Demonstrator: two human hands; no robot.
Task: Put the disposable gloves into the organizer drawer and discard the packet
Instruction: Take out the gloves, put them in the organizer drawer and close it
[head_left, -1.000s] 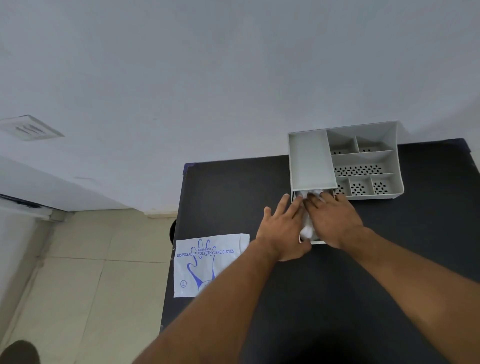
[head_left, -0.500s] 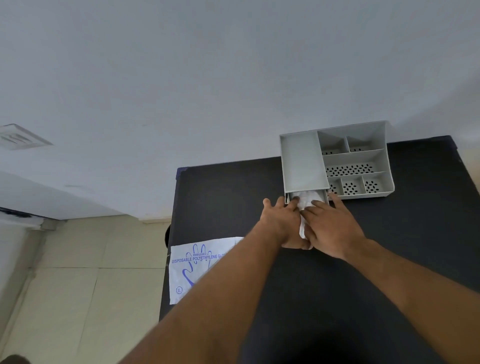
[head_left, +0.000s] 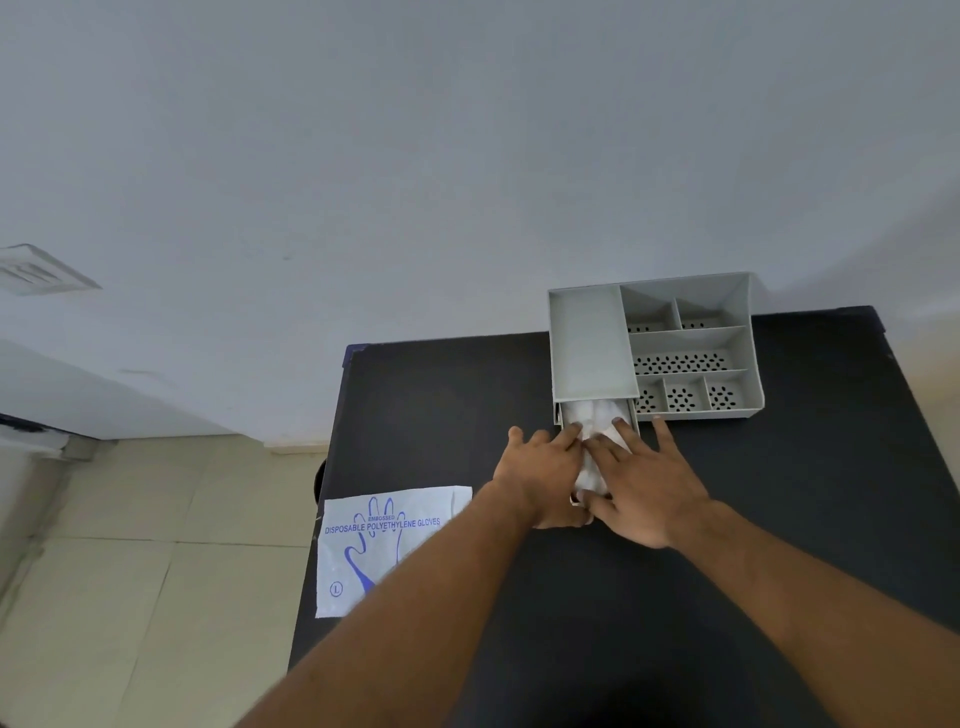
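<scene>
The stack of thin white disposable gloves (head_left: 592, 426) lay in the pulled-out grey plastic drawer (head_left: 560, 415) of the grey compartmented desk organizer (head_left: 691, 343), its long axis running from the person toward the wall. The far end sat under the organizer's flat lid; the near end was hidden beneath both hands. The left hand (head_left: 540, 467) and right hand (head_left: 636, 488) pressed flat, fingers extended, on the gloves, gripping nothing. The drawer's front edge was largely covered. The white printed glove packet (head_left: 384, 545) lay flat at the black table's (head_left: 779, 493) left edge, partly overhanging and partly crossed by the left forearm.
</scene>
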